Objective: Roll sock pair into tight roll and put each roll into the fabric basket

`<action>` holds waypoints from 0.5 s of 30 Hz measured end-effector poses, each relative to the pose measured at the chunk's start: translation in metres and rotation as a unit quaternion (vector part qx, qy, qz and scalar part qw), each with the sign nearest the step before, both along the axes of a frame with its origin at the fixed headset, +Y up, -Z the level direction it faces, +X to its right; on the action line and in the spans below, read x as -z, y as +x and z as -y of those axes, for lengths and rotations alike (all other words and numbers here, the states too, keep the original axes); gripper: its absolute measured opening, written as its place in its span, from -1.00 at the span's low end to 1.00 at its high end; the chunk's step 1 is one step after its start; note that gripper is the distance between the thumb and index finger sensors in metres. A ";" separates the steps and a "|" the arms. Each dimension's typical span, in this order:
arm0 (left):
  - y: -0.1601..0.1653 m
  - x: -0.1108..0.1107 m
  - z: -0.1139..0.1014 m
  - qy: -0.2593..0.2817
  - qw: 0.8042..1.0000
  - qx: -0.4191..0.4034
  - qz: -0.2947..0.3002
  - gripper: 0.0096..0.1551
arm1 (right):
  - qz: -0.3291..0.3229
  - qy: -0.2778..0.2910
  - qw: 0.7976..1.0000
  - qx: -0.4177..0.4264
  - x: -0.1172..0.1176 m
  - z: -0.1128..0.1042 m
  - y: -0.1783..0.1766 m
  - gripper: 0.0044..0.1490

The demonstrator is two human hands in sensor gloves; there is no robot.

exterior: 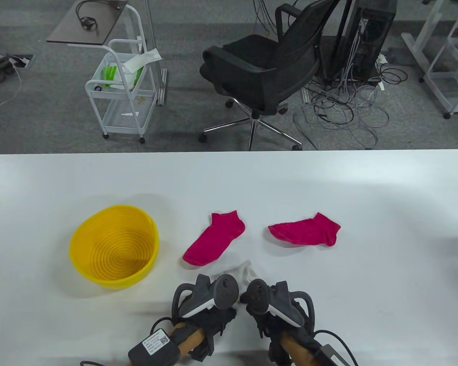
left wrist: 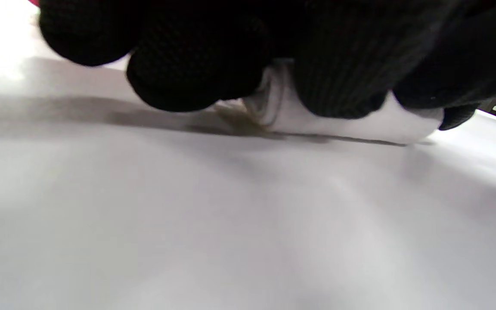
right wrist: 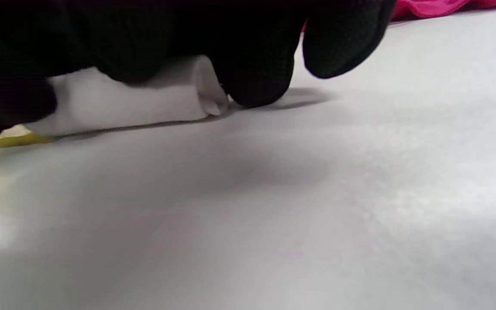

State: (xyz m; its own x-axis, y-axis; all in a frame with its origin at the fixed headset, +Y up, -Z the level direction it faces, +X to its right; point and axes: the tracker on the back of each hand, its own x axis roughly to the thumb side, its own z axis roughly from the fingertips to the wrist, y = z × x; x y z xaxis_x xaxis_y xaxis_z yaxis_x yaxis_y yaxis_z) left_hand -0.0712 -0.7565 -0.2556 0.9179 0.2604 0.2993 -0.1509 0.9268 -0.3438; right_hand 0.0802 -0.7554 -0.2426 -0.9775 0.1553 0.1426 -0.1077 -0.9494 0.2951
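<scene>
White sock roll (left wrist: 342,125) under both hands' curled fingers (left wrist: 187,73).

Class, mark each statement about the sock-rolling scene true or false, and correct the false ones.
1. The basket holds a sock roll. False: it holds nothing.
2. Two pink socks lie flat and apart on the table. True.
3. Both hands work on a white sock. True: the left hand and right hand have their fingers over the white roll.
4. The basket is to the right of the pink socks. False: it stands to their left.
5. The right hand holds a pink sock. False: its fingers curl over the white sock.
</scene>
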 end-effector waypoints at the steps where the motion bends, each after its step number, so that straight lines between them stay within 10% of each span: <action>1: 0.000 0.000 0.000 0.001 1.000 -0.001 0.000 -0.47 | 0.000 0.001 1.000 0.002 0.000 0.000 0.000 -0.47; 15: -0.003 0.001 0.001 -0.017 1.000 -0.020 -0.002 -0.54 | -0.055 0.028 0.998 -0.005 -0.010 -0.021 -0.005 -0.52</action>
